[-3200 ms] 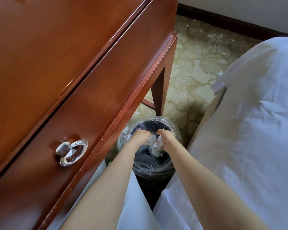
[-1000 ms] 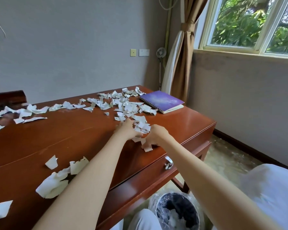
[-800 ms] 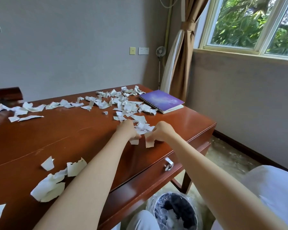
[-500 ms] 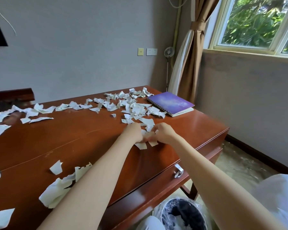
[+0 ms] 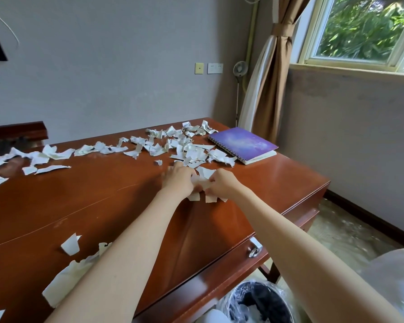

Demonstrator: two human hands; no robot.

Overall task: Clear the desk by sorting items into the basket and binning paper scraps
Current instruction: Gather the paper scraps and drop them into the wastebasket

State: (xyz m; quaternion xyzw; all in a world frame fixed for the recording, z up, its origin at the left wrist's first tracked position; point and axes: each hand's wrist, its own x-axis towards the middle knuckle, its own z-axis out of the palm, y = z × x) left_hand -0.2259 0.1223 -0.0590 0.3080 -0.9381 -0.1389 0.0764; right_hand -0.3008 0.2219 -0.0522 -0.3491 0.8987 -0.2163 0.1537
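Now both hands are out over the brown wooden desk [image 5: 103,206], close together near its middle. The left hand [image 5: 177,180] and the right hand [image 5: 222,185] have their fingers curled in, and they pinch a little bunch of torn paper [image 5: 202,181] between them. The bunch sits right in the gap between the two hands, at 3 o'clock from the left hand and 9 o'clock from the right one. A few white corners stick out under the hands at 6 o'clock. The left hand is a bit blurry, so I cannot see each finger well.

Many more paper scraps [image 5: 180,145] lie loose on the desk at 12 o'clock from the hands, touching and piled on each other. A line of them runs off toward 10 o'clock. Some bigger scraps [image 5: 65,276] lie at 7 o'clock, close to the left arm. A purple spiral notebook [image 5: 243,144] lies flat at 1 o'clock, just beside the loose scraps. Down at 5 o'clock, on the floor by the desk, stands a bin [image 5: 231,301] with a clear bag in it and white paper inside. A shiny drawer handle [image 5: 254,249] is on the desk front above the bin.
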